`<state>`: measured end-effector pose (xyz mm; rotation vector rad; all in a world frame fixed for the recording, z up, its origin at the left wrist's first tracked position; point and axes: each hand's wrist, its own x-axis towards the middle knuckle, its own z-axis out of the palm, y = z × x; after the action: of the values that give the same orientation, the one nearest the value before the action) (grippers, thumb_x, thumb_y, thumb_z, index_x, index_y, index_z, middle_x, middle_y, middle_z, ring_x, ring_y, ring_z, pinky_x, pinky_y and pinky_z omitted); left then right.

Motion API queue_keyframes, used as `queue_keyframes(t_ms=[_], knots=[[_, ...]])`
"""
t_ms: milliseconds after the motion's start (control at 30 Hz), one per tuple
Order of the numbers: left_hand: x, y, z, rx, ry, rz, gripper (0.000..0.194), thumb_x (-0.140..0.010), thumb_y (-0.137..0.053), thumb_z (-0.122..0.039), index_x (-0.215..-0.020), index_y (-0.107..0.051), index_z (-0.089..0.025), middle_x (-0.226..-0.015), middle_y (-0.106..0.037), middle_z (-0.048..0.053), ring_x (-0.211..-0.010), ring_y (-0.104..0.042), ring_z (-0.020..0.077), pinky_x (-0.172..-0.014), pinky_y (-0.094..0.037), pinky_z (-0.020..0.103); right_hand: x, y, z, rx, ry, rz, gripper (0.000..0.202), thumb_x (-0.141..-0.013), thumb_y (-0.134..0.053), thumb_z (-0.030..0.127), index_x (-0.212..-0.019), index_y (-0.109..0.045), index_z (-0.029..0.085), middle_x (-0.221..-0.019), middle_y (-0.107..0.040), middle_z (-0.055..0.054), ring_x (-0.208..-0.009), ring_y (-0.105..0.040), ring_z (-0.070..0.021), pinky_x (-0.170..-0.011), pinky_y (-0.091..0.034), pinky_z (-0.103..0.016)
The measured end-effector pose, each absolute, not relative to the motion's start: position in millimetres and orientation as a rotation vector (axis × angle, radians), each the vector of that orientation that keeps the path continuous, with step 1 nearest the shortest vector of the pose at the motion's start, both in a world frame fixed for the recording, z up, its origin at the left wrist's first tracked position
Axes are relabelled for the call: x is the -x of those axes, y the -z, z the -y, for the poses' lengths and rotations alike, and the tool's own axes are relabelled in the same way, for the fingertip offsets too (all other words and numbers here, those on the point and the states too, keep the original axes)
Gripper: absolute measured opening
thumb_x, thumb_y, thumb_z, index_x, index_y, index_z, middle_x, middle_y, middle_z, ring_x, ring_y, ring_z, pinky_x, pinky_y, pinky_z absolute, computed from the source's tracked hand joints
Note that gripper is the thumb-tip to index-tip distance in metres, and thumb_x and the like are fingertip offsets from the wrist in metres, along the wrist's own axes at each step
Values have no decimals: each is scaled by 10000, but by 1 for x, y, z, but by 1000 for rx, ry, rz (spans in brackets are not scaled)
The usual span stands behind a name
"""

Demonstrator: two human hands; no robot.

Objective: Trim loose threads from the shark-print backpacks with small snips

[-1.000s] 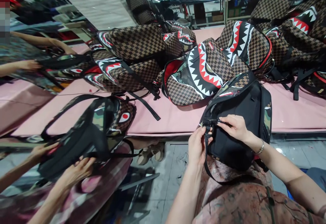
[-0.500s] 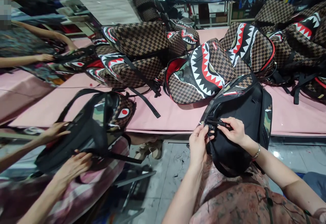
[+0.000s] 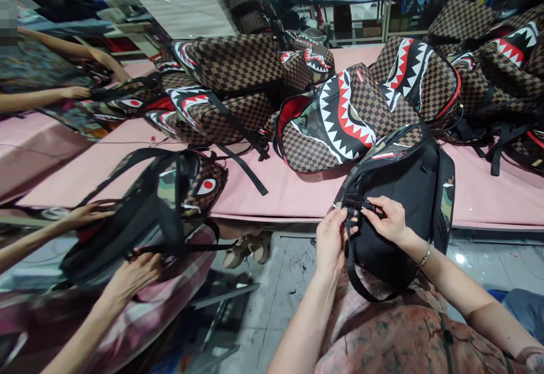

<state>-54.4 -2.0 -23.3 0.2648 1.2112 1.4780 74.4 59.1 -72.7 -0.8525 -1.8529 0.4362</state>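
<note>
Pink table [image 3: 272, 199]: largest surface, crosses the view behind the work. Patterned backpacks lie along it; the nearest, a shark-mouth backpack [image 3: 335, 127], sits on the table just beyond the work.

Black-backed backpack [image 3: 410, 192]: rests between the person's lap and the table edge, back panel facing the person, tilted. Long axis runs roughly away from the person, lap toward table.

Left hand [image 3: 332, 237] and right hand [image 3: 387, 219]: near each other but apart, both at the left edge of the back panel. Left fingertips pinch the black strap [image 3: 352, 272] close to a dark fitting [image 3: 352, 199]; right fingertips pinch a short dark strap end [image 3: 378, 211] just to the right of it. Key relation: the fitting lies between and slightly beyond the two sets of fingertips, its long axis roughly sideways; the left fingers look nearer to it. The strap hangs from there in a loop toward the lap. Exact threading cannot be told; the fingers cover part of it.

Labels: red label [image 3: 385, 156] near the top of the held bag and small red patch [image 3: 360, 76] on the shark-mouth one. Lettering too small to read on either; no brand legible.
</note>
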Motion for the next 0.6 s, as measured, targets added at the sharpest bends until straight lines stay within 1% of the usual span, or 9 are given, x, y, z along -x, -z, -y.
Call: queue_keyframes(t_ms=[67,133,233,267,300,367,433,500,600], knots=[[54,24,2,-277,-1478,-1211,256,-588,-716,-295,-739,-617,-113,-659,-638,18,-519,-560,75,-490,-509,181,-71,70,-57,875,-542,1828,176,-754,-620,336,-868,-595,204,-668,-627,-23,-528,-558,-123,-502,-471,-245],[54,24,1,-281,-1461,-1207,242,-595,-706,-288,-733,-621,-109,-665,-648,28,-506,-555,72,-474,-503,175,-66,65,-55,878,-728,1718,198,-760,-606,374,-864,-564,211,-672,-601,-10,-528,-543,-112,-482,-452,-230],[56,26,0,-228,-1410,-1218,215,-612,-684,-268,-735,-620,-104,-651,-654,33,-465,-537,64,-437,-481,167,-64,51,-52,784,-1032,1404,241,-826,-488,465,-880,-485,230,-550,-470,57,-397,-411,-77,-385,-358,-201],[56,26,-1,-209,-1404,-1224,209,-617,-678,-261,-740,-619,-103,-645,-654,33,-460,-536,64,-432,-478,167,-65,46,-52,742,-1079,1328,258,-837,-456,488,-885,-468,234,-525,-429,71,-370,-370,-71,-368,-331,-198],[57,27,-1,-196,-1406,-1227,205,-621,-675,-256,-746,-619,-103,-643,-655,34,-463,-540,67,-434,-478,169,-68,42,-53,720,-1087,1304,269,-836,-452,498,-889,-466,235,-526,-425,71,-367,-362,-70,-366,-325,-200],[58,26,0,-199,-1428,-1226,200,-628,-674,-253,-748,-622,-102,-651,-655,35,-485,-554,72,-451,-486,173,-75,39,-54,752,-992,1418,251,-809,-520,465,-883,-507,225,-596,-511,35,-411,-420,-76,-397,-358,-213],[58,24,0,-214,-1452,-1219,197,-627,-681,-252,-743,-624,-103,-664,-656,35,-508,-564,77,-467,-495,177,-81,43,-56,816,-805,1633,174,-787,-583,370,-859,-567,212,-691,-601,-8,-470,-489,-88,-443,-400,-225],[56,23,1,-220,-1461,-1213,197,-621,-689,-249,-740,-624,-106,-681,-659,35,-526,-572,80,-474,-498,178,-86,52,-57,834,-620,1807,111,-788,-592,297,-850,-604,206,-707,-639,-22,-496,-527,-100,-474,-428,-231],[54,22,1,-215,-1471,-1211,199,-614,-693,-249,-743,-626,-112,-702,-664,35,-555,-583,87,-482,-500,177,-89,68,-59,821,-421,1924,119,-786,-601,284,-868,-620,200,-675,-651,-26,-521,-566,-121,-508,-461,-245]])
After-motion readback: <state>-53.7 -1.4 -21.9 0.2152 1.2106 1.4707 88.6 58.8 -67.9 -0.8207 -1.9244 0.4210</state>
